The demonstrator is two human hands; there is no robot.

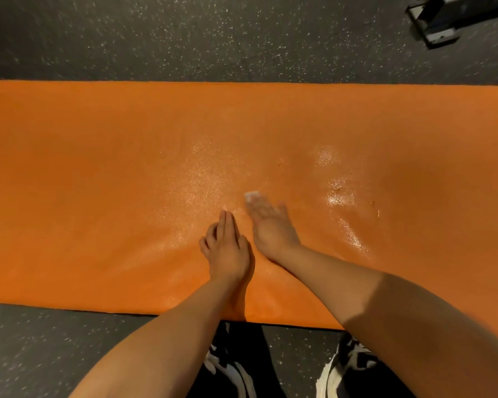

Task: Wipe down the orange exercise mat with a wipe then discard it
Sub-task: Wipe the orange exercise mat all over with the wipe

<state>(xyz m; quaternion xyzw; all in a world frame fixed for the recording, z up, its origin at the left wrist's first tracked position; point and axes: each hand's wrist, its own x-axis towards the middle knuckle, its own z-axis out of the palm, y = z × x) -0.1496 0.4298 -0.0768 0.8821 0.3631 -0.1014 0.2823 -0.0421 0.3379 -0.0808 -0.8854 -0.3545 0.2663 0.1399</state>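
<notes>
Right hand [270, 228] fingers straight, pressed wipe [252, 195] at 12 o'clock | left hand [227, 248] released, flat on orange exercise mat [98, 168] | wipe judged limp, damp: pinch its edge

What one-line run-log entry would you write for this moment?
stage: wiping | left hand: flat on orange mat | right hand: blurred, presses white wipe onto mat | wet sheen: beside hands | discard: not yet

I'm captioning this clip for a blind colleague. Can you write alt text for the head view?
A person's right hand presses a white wipe onto an orange exercise mat on a dark speckled floor, while the left hand rests flat beside it. Wet patches shine on the mat to the right.
</notes>
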